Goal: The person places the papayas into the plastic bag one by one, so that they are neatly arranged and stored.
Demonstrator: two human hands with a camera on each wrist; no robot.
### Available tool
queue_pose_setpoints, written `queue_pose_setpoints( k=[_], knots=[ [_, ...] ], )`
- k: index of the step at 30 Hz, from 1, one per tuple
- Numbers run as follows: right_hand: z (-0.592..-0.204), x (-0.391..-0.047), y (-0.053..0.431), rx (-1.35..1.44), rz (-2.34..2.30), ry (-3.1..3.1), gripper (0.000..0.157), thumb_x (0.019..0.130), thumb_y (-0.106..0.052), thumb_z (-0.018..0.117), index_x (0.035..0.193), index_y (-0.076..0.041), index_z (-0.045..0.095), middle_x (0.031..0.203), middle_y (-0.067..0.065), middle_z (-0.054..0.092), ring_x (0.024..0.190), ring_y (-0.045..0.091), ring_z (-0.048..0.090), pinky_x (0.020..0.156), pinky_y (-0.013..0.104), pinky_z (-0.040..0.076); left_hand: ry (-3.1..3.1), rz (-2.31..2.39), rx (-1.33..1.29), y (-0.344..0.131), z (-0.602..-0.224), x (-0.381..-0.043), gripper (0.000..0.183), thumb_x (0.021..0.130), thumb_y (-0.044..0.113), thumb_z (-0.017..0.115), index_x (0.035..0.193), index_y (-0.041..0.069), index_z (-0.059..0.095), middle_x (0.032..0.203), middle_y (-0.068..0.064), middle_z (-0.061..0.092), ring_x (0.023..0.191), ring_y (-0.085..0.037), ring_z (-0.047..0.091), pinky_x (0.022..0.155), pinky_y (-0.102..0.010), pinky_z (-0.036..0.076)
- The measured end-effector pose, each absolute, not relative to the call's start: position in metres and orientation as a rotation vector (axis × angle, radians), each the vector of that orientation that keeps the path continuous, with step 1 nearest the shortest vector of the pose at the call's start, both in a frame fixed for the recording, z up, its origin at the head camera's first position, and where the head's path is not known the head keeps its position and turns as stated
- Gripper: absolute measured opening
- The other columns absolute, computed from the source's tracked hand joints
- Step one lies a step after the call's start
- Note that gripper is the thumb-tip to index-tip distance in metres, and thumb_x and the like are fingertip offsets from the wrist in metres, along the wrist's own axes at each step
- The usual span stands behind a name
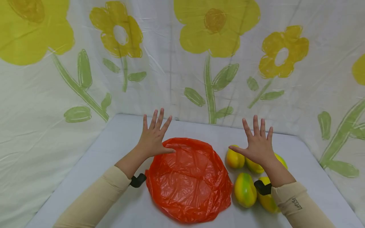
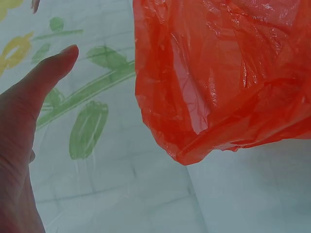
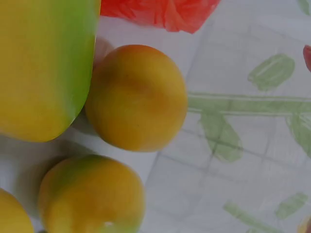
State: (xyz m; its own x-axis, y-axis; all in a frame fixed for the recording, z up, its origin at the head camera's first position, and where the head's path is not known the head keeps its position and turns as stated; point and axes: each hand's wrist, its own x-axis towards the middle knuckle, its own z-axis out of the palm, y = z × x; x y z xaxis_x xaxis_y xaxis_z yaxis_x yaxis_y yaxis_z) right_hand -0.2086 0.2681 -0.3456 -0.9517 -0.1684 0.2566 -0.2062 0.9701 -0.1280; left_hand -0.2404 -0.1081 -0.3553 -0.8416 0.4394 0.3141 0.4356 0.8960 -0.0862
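A red plastic bag [image 1: 188, 180] is spread in a round shape in the middle of the white table, its crumpled rim raised; whether something lies under it I cannot tell. Above its far left edge my left hand [image 1: 152, 139] is held with fingers spread, holding nothing. The left wrist view shows that hand's thumb [image 2: 48, 73] apart from the bag. Several yellow-green fruits, mango-like [image 1: 246, 190], lie right of the bag, partly hidden by my right arm. Over the far ones hovers my right hand [image 1: 259, 147], fingers spread and holding nothing. One rounded fruit [image 3: 138, 97] shows in the right wrist view.
The white table [image 1: 125, 133] ends at a white curtain [image 1: 159, 79] printed with yellow flowers, which closes off the back and sides. Black wrist mounts [image 1: 138, 180] stick out under both forearms.
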Motion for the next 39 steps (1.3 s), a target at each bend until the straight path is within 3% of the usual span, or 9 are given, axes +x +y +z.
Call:
queue_pose_setpoints(
  k=[6,17,24,27,35,39],
  knots=[
    [-0.345,-0.204,0.271,0.274,0.297,-2.883,0.108,0.076,-0.069,0.055,0.15,-0.024,-0.009,0.151,0.009,-0.031,0.138,0.038,-0.027,0.104,0.069,-0.017,-2.781,-0.093,-0.653,-0.107,-0.353,-0.237,0.121,0.064,0.073,0.064,0.151,0.015,0.004,0.154,-0.015,-0.021,0.142,-0.035,-0.02,0.111,-0.063,-0.009],
    [-0.345,-0.178,0.266,0.233,0.662,-2.945,0.107,0.077,-0.059,0.062,0.151,-0.017,-0.004,0.153,0.021,-0.02,0.138,0.045,-0.021,0.105,0.071,-0.008,-2.823,-0.776,-0.558,-0.113,-0.365,-0.219,0.112,0.069,0.058,0.071,0.15,0.009,0.011,0.157,-0.016,-0.001,0.144,-0.037,-0.004,0.114,-0.06,0.002],
    [-0.355,-0.154,0.263,0.16,0.963,-2.944,0.098,0.084,-0.054,0.058,0.151,-0.021,-0.006,0.155,0.016,-0.017,0.14,0.043,-0.017,0.103,0.074,0.002,-2.862,-1.347,-0.242,-0.131,-0.386,-0.207,0.093,0.081,0.046,0.067,0.151,0.018,0.013,0.157,-0.011,0.012,0.143,-0.039,0.011,0.103,-0.067,0.026],
    [-0.359,-0.144,0.264,0.12,1.091,-2.921,0.092,0.088,-0.051,0.054,0.15,-0.024,-0.007,0.156,0.014,-0.015,0.141,0.042,-0.014,0.099,0.077,0.008,-2.866,-1.508,-0.13,-0.137,-0.397,-0.205,0.086,0.084,0.045,0.063,0.15,0.019,0.015,0.156,-0.012,0.015,0.141,-0.04,0.016,0.102,-0.065,0.031],
    [-0.365,-0.12,0.266,-0.064,1.369,-2.871,0.08,0.092,-0.051,0.046,0.147,-0.038,-0.01,0.158,0.012,-0.007,0.14,0.047,0.003,0.1,0.075,0.012,-2.722,-1.827,-0.054,-0.14,-0.425,-0.194,0.074,0.089,0.031,0.06,0.147,0.01,0.021,0.154,-0.016,0.022,0.142,-0.037,0.018,0.11,-0.054,0.025],
    [-0.371,-0.111,0.266,-0.115,1.471,-2.844,0.079,0.093,-0.049,0.044,0.148,-0.034,-0.011,0.157,0.01,-0.01,0.14,0.048,0.002,0.103,0.073,0.011,-2.669,-1.924,0.01,-0.138,-0.439,-0.185,0.072,0.089,0.03,0.06,0.146,0.006,0.023,0.152,-0.018,0.026,0.141,-0.037,0.022,0.112,-0.049,0.024]
  ],
)
